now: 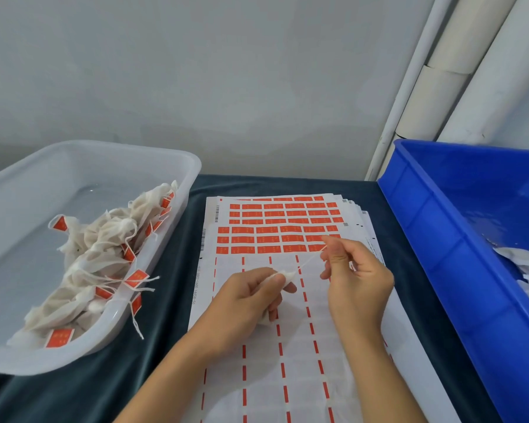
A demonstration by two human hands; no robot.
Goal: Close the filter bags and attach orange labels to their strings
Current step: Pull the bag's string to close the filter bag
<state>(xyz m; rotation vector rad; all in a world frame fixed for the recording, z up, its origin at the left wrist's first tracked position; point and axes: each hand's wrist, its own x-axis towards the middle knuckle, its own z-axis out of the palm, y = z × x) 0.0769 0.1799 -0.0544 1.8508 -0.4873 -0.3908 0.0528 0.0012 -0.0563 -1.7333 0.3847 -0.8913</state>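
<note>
The left hand (pixel 245 303) is curled around a small white filter bag (pixel 283 276), gripping its gathered neck between thumb and forefinger; most of the bag is hidden inside the fist. From that neck a thin white string (pixel 310 259) runs taut, up and to the right, to the right hand (pixel 353 274), which pinches the string's far end between thumb and fingertips, the other fingers loosely bent. Both hands hover above a stack of label sheets (pixel 275 346) lying on the dark-cloth worktop (pixel 171 257). The near part of the top sheet looks stripped, with only red dashes left, while rows of orange labels (pixel 272 239) remain at the far end. To the left, a translucent white tub (pixel 165 166) holds a heap of closed, labelled bags (pixel 104 248), some strings hanging over its rim. To the right, a blue crate (pixel 440 227) contains white bags (pixel 526 264), probably unfinished ones.
</note>
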